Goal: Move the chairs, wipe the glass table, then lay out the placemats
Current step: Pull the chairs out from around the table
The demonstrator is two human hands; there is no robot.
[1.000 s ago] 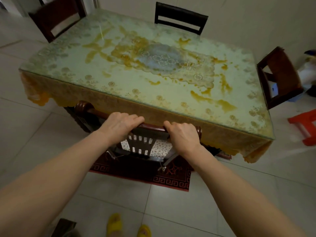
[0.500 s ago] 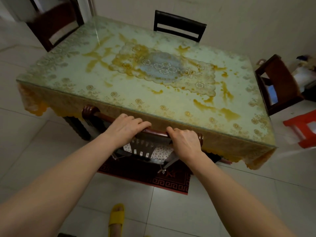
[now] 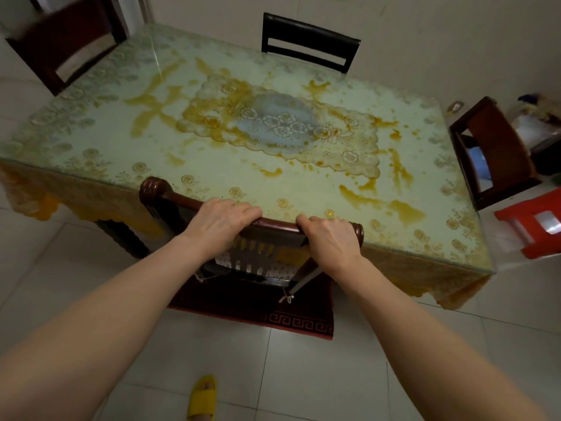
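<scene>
— While both hands grip it, has the chair (image 3: 252, 226) actually moved?
— Yes. A second ago its top rail sat below the worktop (image 3: 121, 153) edge, under the cloth fringe; now the rail shows above that edge, its left knob over the glass. Either the chair is coming up and back, or the head has come closer; I cannot split the two.
— What are the hands doing?
— The left hand (image 3: 218, 226) is wrapped over the rail near its middle, fingers curled over the far side. The right hand (image 3: 331, 238) is closed on the rail by its right knob. Both hold the chair, as they did before.
— Where does the chair stand?
— Tucked against the near long side, its seat under the worktop, on a dark red rug (image 3: 273, 314).
— So how far along is the task?
— Only at the start, I judge. Three other chairs are at the worktop: a black one (image 3: 309, 41) at the far side, a brown one (image 3: 63, 44) far left, another (image 3: 491, 147) on the right. The glass shows yellow smears, unwiped, and no placemats are in view.
— Next?
— Probably pull this chair clear over the rug, minding the fringe.
</scene>
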